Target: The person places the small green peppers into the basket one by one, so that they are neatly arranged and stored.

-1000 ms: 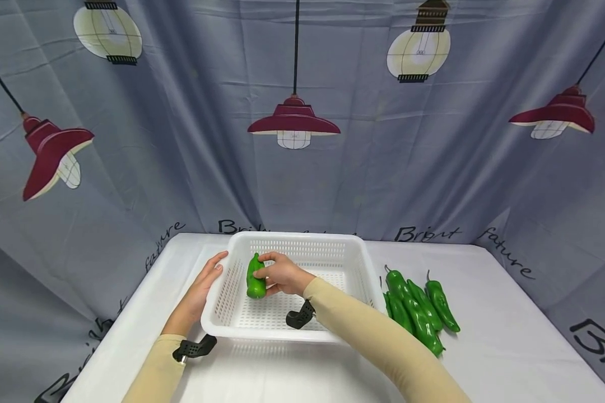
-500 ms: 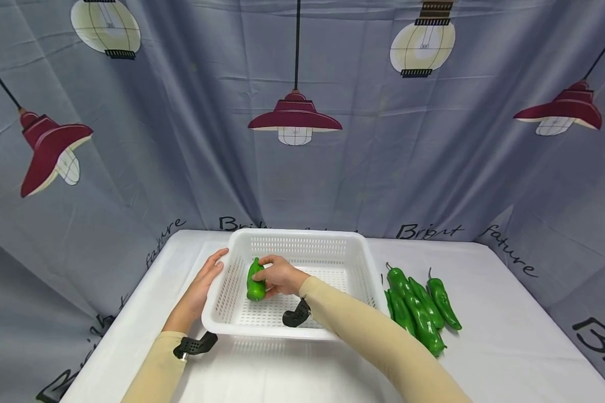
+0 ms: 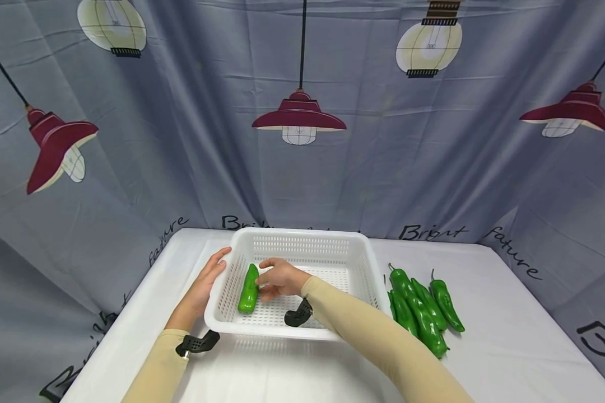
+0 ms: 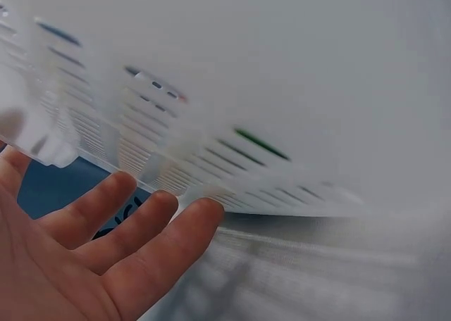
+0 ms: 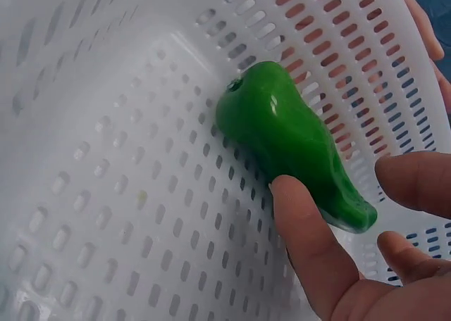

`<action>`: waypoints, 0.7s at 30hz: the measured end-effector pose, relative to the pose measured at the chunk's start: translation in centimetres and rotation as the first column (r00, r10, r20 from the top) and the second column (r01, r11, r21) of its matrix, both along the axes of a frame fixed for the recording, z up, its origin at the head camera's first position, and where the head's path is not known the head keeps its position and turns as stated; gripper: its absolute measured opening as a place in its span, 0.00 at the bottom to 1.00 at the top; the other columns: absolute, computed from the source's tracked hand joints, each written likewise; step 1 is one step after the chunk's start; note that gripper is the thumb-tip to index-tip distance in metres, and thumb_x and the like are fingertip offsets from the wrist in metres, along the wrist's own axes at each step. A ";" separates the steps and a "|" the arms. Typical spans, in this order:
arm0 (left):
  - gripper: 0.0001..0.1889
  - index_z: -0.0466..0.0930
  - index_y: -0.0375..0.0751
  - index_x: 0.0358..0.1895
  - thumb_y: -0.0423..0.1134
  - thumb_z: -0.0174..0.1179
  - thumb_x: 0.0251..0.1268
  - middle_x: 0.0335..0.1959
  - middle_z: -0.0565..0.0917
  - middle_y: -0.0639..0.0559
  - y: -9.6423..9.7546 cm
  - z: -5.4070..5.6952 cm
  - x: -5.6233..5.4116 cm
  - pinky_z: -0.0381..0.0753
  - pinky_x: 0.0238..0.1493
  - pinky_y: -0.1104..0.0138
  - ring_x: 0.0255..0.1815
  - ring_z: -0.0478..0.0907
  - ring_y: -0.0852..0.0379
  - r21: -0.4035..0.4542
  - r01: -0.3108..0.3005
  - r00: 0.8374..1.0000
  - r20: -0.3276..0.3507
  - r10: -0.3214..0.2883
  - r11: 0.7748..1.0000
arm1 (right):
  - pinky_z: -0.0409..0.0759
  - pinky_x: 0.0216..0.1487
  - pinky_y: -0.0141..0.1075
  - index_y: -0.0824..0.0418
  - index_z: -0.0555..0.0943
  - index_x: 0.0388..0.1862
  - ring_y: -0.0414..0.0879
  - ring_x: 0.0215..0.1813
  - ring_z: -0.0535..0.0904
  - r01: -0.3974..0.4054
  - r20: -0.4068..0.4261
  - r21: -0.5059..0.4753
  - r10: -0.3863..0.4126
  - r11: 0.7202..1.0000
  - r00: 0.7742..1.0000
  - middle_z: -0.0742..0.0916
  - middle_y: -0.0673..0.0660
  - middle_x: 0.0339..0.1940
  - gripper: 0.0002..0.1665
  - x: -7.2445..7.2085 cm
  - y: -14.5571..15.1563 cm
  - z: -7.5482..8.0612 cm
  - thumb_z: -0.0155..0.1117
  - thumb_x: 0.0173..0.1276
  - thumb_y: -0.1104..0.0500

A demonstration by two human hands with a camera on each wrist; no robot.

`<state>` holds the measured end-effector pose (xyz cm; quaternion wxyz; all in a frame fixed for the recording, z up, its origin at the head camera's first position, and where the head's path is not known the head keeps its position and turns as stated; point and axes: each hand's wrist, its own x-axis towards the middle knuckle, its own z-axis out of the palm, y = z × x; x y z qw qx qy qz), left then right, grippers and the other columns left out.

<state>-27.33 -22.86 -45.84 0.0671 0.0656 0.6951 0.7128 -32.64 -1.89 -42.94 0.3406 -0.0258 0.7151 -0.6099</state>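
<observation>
One green pepper point(image 3: 249, 288) lies inside a white perforated plastic basket point(image 3: 302, 245), along its left side. Beside it, my right hand point(image 3: 284, 278) has its fingers spread. In the right wrist view, the pepper's wide end leans into the basket's corner region, with thumb and fingers apart around its narrow end; whether the thumb tip still touches is hard to tell. My left hand point(image 3: 199, 291) is at the outside of the basket's left wall. The left wrist view shows its fingers point(image 4: 162, 257) loosely extended by the slotted wall, and a bit of green shows through a slot.
Several more green peppers point(image 3: 420, 313) lie in a group on the white tablecloth point(image 3: 504, 347), right of the basket. My right forearm point(image 3: 373, 330) crosses over the basket's front right corner. A grey curtain point(image 3: 302, 179) with printed lamps hangs behind the table.
My right hand has let go of the pepper, which has dropped lower and tilted to rest at the basket's left side. The left hand has stayed by the wall.
</observation>
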 end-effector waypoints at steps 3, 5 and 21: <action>0.28 0.41 0.51 0.82 0.49 0.30 0.87 0.85 0.48 0.40 0.2 0.0 -0.1 0.63 0.76 0.45 0.83 0.51 0.35 0.001 0.003 1.000 -0.001 -0.003 1.000 | 0.87 0.30 0.36 0.64 0.66 0.72 0.50 0.39 0.84 0.006 -0.006 0.003 -0.006 1.000 1.000 0.82 0.67 0.56 0.32 -0.2 0.2 0.0 0.61 0.70 0.72; 0.28 0.41 0.51 0.82 0.49 0.30 0.87 0.85 0.48 0.40 0.3 0.1 -0.2 0.62 0.76 0.44 0.83 0.51 0.34 -0.003 0.002 1.000 -0.001 -0.002 1.000 | 0.88 0.32 0.39 0.64 0.66 0.72 0.52 0.42 0.85 0.010 -0.011 0.003 -0.010 1.000 1.000 0.81 0.68 0.59 0.32 -0.3 0.3 0.0 0.61 0.70 0.72; 0.28 0.40 0.52 0.82 0.51 0.30 0.87 0.84 0.49 0.41 0.0 -0.1 -0.2 0.74 0.69 0.61 0.82 0.54 0.35 -0.004 0.004 1.000 0.005 -0.004 1.000 | 0.88 0.49 0.47 0.62 0.63 0.77 0.66 0.65 0.79 -0.033 -0.131 -0.088 0.021 0.996 0.991 0.77 0.66 0.71 0.35 0.3 1.9 4.2 0.62 0.74 0.60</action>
